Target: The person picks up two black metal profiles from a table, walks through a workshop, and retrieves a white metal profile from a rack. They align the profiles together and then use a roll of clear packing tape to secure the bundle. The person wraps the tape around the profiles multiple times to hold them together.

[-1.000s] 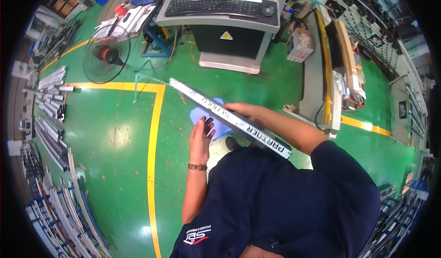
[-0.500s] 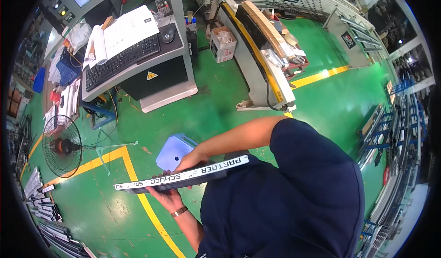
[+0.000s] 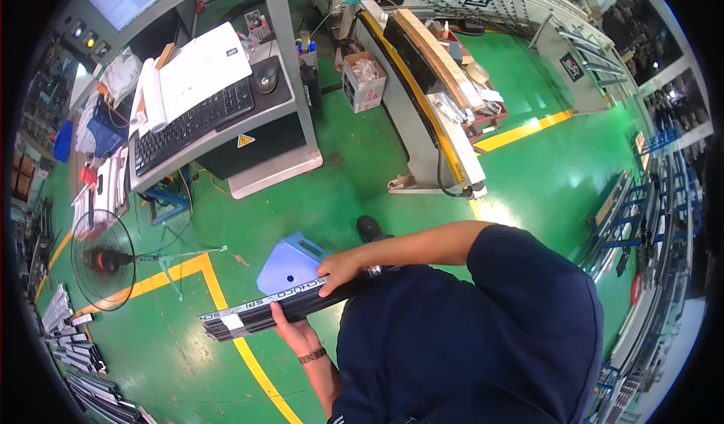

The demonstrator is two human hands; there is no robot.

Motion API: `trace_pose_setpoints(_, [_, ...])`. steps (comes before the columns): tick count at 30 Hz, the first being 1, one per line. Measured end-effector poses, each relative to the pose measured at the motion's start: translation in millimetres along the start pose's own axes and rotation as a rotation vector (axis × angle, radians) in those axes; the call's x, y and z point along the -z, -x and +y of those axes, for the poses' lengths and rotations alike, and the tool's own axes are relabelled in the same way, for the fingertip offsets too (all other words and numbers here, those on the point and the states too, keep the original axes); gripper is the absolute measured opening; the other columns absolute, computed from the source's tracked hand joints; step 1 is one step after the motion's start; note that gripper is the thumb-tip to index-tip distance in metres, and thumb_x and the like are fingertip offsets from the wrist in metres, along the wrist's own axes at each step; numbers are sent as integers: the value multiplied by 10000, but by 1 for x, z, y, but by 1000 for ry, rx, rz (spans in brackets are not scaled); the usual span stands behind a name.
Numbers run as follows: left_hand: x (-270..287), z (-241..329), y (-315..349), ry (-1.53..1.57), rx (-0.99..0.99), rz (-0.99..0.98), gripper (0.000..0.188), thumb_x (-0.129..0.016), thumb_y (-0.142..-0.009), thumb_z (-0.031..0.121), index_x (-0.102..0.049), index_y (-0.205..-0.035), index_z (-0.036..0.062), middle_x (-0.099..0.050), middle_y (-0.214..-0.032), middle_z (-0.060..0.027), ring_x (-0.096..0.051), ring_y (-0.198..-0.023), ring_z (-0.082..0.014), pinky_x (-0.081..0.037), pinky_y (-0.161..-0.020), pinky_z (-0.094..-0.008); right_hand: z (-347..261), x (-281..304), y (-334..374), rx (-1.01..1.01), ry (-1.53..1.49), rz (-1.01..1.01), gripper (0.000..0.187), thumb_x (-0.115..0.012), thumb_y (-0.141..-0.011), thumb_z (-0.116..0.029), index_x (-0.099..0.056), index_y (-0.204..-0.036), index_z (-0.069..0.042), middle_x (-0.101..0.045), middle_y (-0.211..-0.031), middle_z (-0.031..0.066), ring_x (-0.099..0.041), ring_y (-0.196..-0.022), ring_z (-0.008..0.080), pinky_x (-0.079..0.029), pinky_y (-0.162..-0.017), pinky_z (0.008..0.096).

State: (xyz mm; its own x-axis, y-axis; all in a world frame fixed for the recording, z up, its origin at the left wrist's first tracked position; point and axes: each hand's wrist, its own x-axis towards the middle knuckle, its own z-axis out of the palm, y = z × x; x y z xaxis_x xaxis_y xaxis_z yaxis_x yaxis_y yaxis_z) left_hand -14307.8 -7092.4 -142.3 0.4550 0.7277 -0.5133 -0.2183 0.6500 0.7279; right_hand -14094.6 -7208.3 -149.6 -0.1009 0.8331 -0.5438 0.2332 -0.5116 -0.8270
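Observation:
In front of my body I hold a bundle of long dark profiles (image 3: 260,320), its upper edge faced with a printed white film strip. My left hand (image 3: 298,335), with a watch on the wrist, supports the bundle from the near side, thumb up against it. Closer to its right end, my right hand (image 3: 343,269) grips it from above. A small pale label is wrapped round the bundle near its left end. The right end is hidden by my dark sleeve and torso. Just beyond the bundle stands a blue plastic stool (image 3: 285,259).
A fan (image 3: 103,260) stands at left. A console with a keyboard (image 3: 197,122) and mouse (image 3: 265,75) is at the far left. A low machine frame (image 3: 422,99) bears timber and loose parts. Racks of profiles (image 3: 641,220) line the right. Profiles (image 3: 75,348) lie at lower left.
My right hand has come up from behind the bundle to grip its top. The bundle has rolled and tilted, so its dark side and pale label now show.

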Motion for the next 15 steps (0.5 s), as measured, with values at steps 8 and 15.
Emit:
trace_pose_setpoints(8, [-77,-43,-29,57,111,13,627,-701,-958,456,-505,-1397,52,-571,-1376,-129,-564,-1260,-289,-460,-1096,-481,51,63,20,34,129,202,701,-621,-909,-659,-694,-1179,-16,-705,-1162,243,-668,-1111,402,-517,-912,490])
trace_pose_setpoints(15, [-153,-85,-67,48,263,51,422,-706,-949,429,-581,-1203,116,-644,-1208,-81,-621,-1144,-266,-494,-1032,-492,98,155,44,55,125,163,676,-597,-943,-634,-681,-1213,-20,-694,-1191,244,-660,-1137,395,-517,-940,476])
